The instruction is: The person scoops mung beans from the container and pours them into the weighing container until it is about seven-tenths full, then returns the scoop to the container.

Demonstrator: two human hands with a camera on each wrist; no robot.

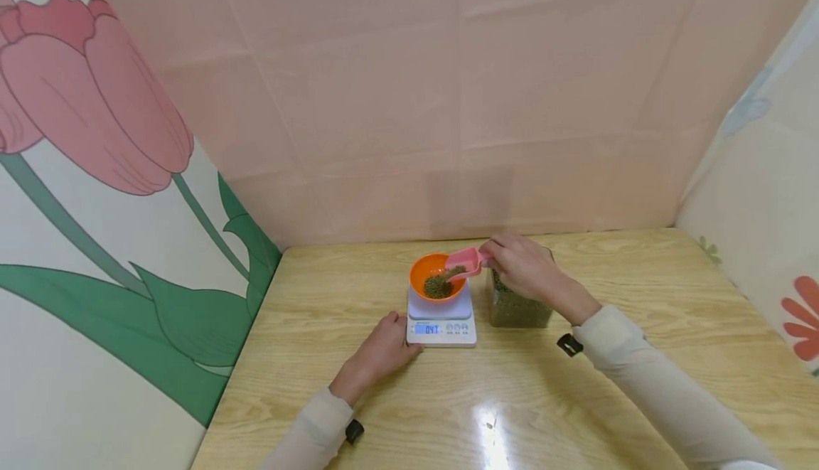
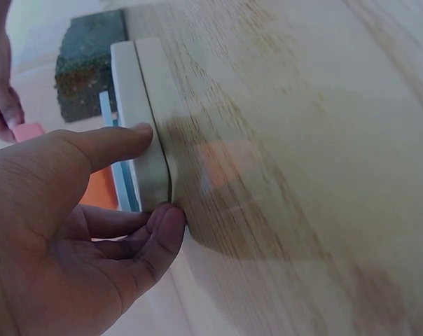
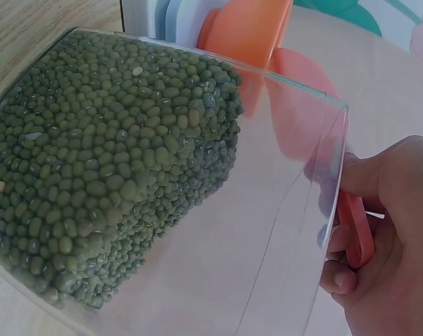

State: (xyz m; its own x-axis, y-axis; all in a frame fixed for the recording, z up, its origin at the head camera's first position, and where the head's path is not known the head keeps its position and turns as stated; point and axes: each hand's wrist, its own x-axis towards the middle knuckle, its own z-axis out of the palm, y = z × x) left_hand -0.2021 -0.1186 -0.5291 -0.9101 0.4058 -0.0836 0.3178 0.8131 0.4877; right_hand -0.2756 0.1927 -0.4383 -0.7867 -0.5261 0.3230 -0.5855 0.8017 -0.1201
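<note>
A white kitchen scale [image 1: 441, 338] with a lit display bears an orange bowl [image 1: 419, 268], which has some green mung beans [image 1: 438, 286] in it. My left hand [image 1: 386, 348] steadies the scale at its front left corner, thumb along the front edge and fingers bent against the side. My right hand [image 1: 521, 265] grips the handle of a pink scoop [image 1: 466, 261]. Tilted over the bowl's right rim, the scoop has beans at its lip. Close beneath the right hand stands a clear container [image 3: 288, 210], part filled with mung beans [image 3: 92, 154].
The wooden table [image 1: 307, 299] meets a pink-covered wall [image 1: 384, 100] just behind the scale. At left rises a panel with painted tulips [image 1: 96, 93]; another decorated panel [image 1: 755, 193] borders the right side. Light glares off the table in front.
</note>
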